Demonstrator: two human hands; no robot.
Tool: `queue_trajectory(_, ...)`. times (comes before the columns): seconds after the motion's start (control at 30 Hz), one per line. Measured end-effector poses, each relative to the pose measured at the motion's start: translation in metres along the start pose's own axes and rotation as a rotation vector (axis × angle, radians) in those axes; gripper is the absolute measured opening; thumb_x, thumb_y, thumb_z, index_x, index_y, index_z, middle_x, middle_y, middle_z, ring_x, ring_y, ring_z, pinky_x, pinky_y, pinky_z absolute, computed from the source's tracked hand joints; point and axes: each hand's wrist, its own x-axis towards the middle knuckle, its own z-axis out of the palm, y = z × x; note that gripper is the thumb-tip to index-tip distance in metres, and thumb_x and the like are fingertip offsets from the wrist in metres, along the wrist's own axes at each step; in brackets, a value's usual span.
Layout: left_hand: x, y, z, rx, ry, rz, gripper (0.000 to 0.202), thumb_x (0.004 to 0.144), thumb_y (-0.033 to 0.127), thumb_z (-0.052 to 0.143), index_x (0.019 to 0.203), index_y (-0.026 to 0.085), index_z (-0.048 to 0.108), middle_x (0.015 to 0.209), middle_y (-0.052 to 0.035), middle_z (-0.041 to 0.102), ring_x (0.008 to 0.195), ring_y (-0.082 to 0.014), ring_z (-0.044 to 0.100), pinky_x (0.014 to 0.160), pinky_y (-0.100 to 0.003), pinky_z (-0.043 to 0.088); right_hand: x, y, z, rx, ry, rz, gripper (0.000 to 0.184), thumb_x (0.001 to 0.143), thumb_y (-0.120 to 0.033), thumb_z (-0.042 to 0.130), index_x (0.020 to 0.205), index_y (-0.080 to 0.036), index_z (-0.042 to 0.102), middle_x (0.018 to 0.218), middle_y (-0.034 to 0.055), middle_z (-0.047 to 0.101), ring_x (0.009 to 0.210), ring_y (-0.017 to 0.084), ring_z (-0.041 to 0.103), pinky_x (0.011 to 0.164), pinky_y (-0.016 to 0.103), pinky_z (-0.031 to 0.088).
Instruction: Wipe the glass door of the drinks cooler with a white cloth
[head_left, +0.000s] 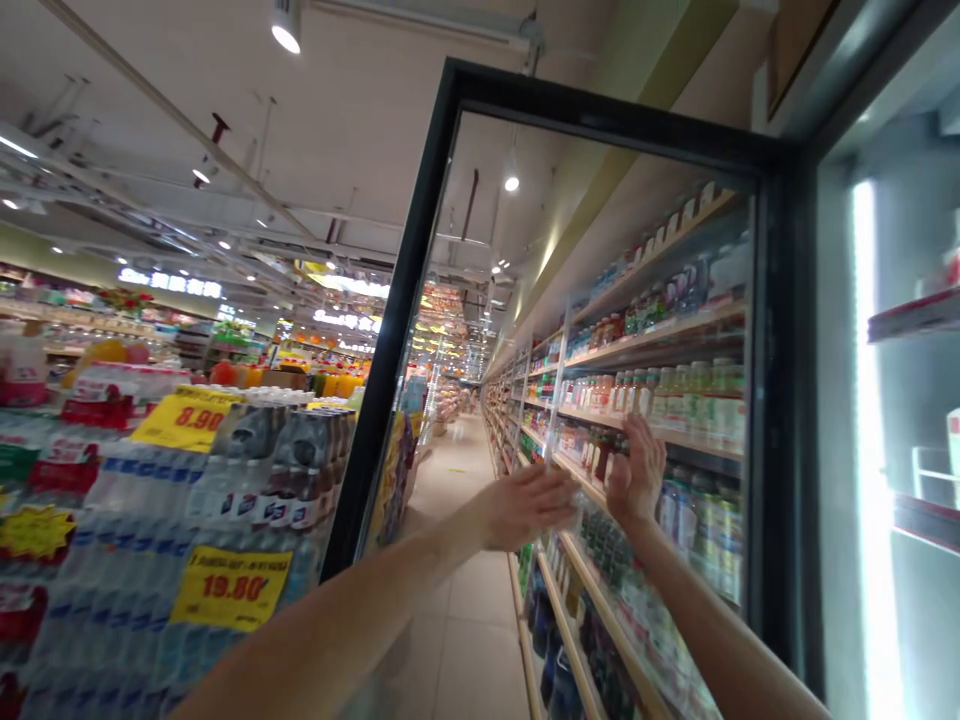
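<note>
A black-framed glass cooler door stands swung out in front of me. My left hand reaches forward to the glass, fingers stretched flat and a little blurred. My right hand is raised with its palm and spread fingers pressed against the same pane. Neither hand holds anything. Through the glass I see an aisle floor and long shelves of bottles.
The lit cooler interior with its shelves is at the right. On the left stand stacked packs of water bottles with yellow price signs. Ceiling lights and more store displays fill the background.
</note>
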Motion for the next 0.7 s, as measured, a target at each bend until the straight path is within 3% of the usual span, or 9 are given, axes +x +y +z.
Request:
queue_trajectory(0.07,0.005,-0.004,0.001,0.004,0.019,0.031,0.040,0.094,0.032,0.032,0.131,0.025,0.043,0.147,-0.0007,0.034,0.137,-0.0172,0.025,0.112,-0.035,0.021,0.000,0.000,0.000,0.010,0.005,-0.014,0.046,0.089,-0.033,0.027,0.126,-0.014,0.046,0.130,0.0156,0.052,0.127,0.025,0.041,0.103,0.050,0.028)
queue_trajectory(0.17,0.025,-0.028,-0.008,0.055,0.092,-0.379,0.044,0.093,0.031,0.033,0.135,0.018,0.038,0.148,-0.0091,0.030,0.138,-0.0239,0.023,0.110,-0.042,0.024,0.000,0.000,0.000,0.013,0.011,-0.019,0.046,0.090,-0.034,0.026,0.126,-0.014,0.046,0.130,0.0161,0.051,0.128,0.026,0.040,0.103,0.051,0.028)
queue_trajectory(0.23,0.039,-0.034,-0.010,0.073,0.128,-0.540,0.045,0.093,0.029,0.035,0.136,0.017,0.037,0.148,-0.0110,0.030,0.138,-0.0272,0.022,0.109,-0.045,0.024,0.001,0.000,-0.001,0.008,0.010,-0.015,0.046,0.090,-0.035,0.026,0.127,-0.014,0.046,0.130,0.0159,0.051,0.127,0.026,0.041,0.103,0.051,0.029)
queue_trajectory(0.3,0.048,-0.024,-0.005,0.063,0.130,-0.427,0.043,0.092,0.029,0.037,0.134,0.019,0.040,0.147,-0.0083,0.032,0.137,-0.0265,0.023,0.110,-0.045,0.023,0.001,0.002,-0.001,0.003,0.003,-0.018,0.047,0.090,-0.035,0.026,0.127,-0.014,0.045,0.130,0.0160,0.051,0.127,0.026,0.040,0.103,0.052,0.029)
queue_trajectory(0.4,0.050,-0.007,0.004,0.039,0.087,-0.075,0.038,0.093,0.029,0.037,0.128,0.023,0.046,0.145,-0.0026,0.037,0.136,-0.0196,0.027,0.111,-0.038,0.022,0.000,0.003,-0.001,0.007,-0.009,-0.021,0.046,0.090,-0.033,0.027,0.128,-0.015,0.044,0.131,0.0160,0.050,0.128,0.026,0.039,0.103,0.052,0.029)
queue_trajectory(0.47,0.048,-0.019,0.000,0.051,0.069,-0.030,0.037,0.093,0.028,0.035,0.128,0.024,0.047,0.143,-0.0011,0.040,0.135,-0.0175,0.030,0.111,-0.036,0.023,-0.001,0.004,-0.001,0.011,-0.018,-0.014,0.046,0.090,-0.033,0.026,0.129,-0.015,0.043,0.132,0.0159,0.049,0.129,0.026,0.039,0.103,0.052,0.028)
queue_trajectory(0.53,0.042,-0.050,-0.013,0.092,0.101,-0.248,0.039,0.093,0.026,0.035,0.130,0.022,0.044,0.144,-0.0037,0.039,0.136,-0.0207,0.029,0.110,-0.039,0.025,-0.002,0.004,0.000,0.011,-0.019,0.002,0.046,0.090,-0.033,0.027,0.129,-0.015,0.043,0.132,0.0157,0.049,0.128,0.026,0.039,0.104,0.053,0.028)
queue_trajectory(0.6,0.031,-0.081,-0.028,0.139,0.186,-0.581,0.041,0.092,0.026,0.035,0.132,0.017,0.042,0.146,-0.0095,0.033,0.137,-0.0259,0.024,0.109,-0.046,0.025,-0.002,0.004,0.000,0.007,-0.012,0.004,0.046,0.090,-0.033,0.027,0.128,-0.015,0.044,0.132,0.0159,0.049,0.128,0.026,0.040,0.103,0.052,0.028)
queue_trajectory(0.7,-0.004,-0.084,-0.035,0.163,0.280,-0.808,0.042,0.092,0.026,0.034,0.133,0.016,0.041,0.147,-0.0133,0.031,0.139,-0.0271,0.019,0.108,-0.049,0.026,-0.002,0.004,0.000,0.008,-0.003,-0.008,0.045,0.090,-0.033,0.027,0.128,-0.015,0.045,0.131,0.0155,0.050,0.129,0.026,0.039,0.103,0.052,0.028)
